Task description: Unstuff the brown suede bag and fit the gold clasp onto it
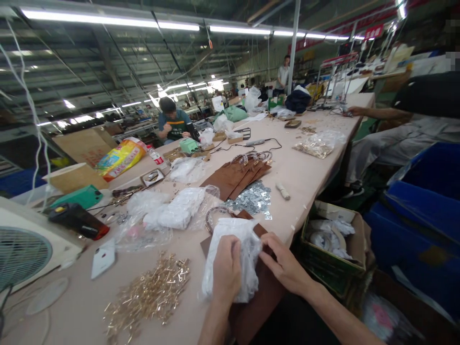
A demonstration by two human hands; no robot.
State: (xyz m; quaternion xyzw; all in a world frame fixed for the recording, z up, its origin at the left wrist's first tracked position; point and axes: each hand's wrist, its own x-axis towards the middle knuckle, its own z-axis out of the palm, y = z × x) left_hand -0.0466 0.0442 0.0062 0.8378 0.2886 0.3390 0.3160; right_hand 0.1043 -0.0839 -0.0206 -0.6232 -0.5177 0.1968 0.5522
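A white bundle in a clear plastic bag [230, 232] lies over brown fabric pieces near the table's front edge. Curled on top of it is my left hand [228, 268], its thumb and fingers closed on the plastic. To the right, my right hand [282, 263] pinches at the bag's right side, over the brown fabric [251, 316]; whether the fabric is also in its fingers is hidden. Clear looped handles [212, 215] show just behind the bundle. Beyond lie stacked brown fabric pieces [233, 177] with similar handles and a pile of small silver metal plates [253, 199].
Gold-coloured metal parts [151, 292] lie in a heap at left, near a phone [103, 258], a dark bottle [79, 221] and a fan [25, 244]. Another white bundle [181, 208] lies behind. Boxes [334, 239] and blue bins [413, 230] stand at right. Co-workers sit nearby.
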